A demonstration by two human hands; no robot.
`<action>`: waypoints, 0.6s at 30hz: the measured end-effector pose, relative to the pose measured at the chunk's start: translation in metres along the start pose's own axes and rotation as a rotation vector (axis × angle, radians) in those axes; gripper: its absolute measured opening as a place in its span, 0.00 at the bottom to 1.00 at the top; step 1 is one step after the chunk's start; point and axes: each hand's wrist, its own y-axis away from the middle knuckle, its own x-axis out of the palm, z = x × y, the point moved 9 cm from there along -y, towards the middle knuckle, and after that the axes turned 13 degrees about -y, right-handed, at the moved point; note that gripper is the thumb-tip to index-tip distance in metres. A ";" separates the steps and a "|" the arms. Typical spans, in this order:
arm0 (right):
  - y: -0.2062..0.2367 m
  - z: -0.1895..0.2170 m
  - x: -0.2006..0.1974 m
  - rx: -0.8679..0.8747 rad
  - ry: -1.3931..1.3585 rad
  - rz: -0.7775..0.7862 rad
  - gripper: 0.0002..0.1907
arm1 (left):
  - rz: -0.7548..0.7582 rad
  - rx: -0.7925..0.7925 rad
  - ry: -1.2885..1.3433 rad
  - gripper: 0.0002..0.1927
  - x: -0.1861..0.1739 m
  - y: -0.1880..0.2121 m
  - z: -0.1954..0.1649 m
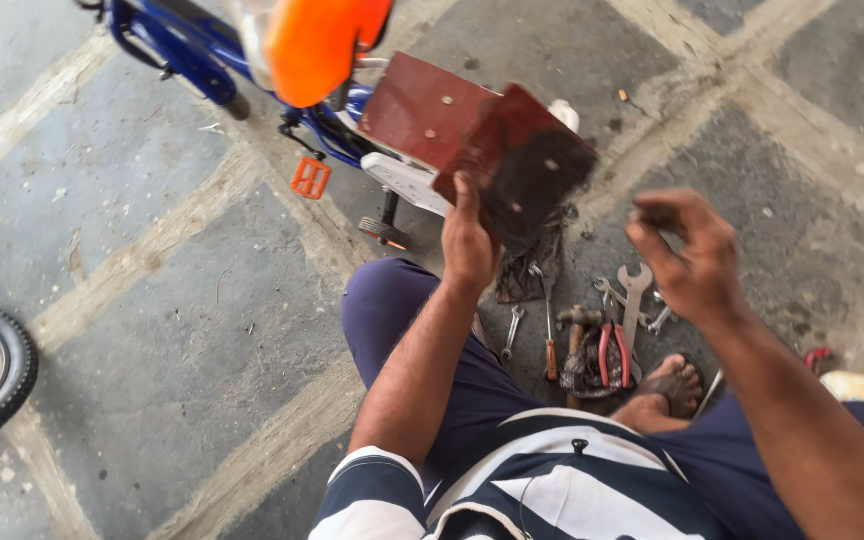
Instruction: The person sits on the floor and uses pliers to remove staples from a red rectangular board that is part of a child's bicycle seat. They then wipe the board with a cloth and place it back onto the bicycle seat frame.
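- Head view: my left hand [469, 240] is closed on the near corner of a dark red plate [522, 160], thumb up its face, and holds it tilted above the tools.
- A second red plate [422, 108] sits just behind it, against the blue bicycle [192, 45], which lies beside its orange pedal [310, 177].
- My right hand [692, 255] hangs free and empty, fingers loosely curled and half open, above the big spanner [635, 300].
- To do this well, I'd keep the thumb pressed flat so the plate cannot swing, and bring the right hand to the far edge to steady it.
- The red-handled pliers [612, 352], the screwdriver [549, 330] and the small spanner [513, 330] lie near my foot [674, 385], within easy reach.
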 end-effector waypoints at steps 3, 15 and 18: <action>0.039 0.013 -0.027 -0.068 0.124 -0.019 0.17 | -0.095 -0.283 -0.220 0.29 -0.003 0.026 0.054; 0.108 0.005 -0.021 -0.428 0.569 0.040 0.31 | -0.279 -0.660 -0.318 0.38 -0.011 0.096 0.151; 0.109 0.002 -0.013 -0.453 0.550 0.099 0.25 | -0.275 -0.712 -0.393 0.39 -0.020 0.101 0.165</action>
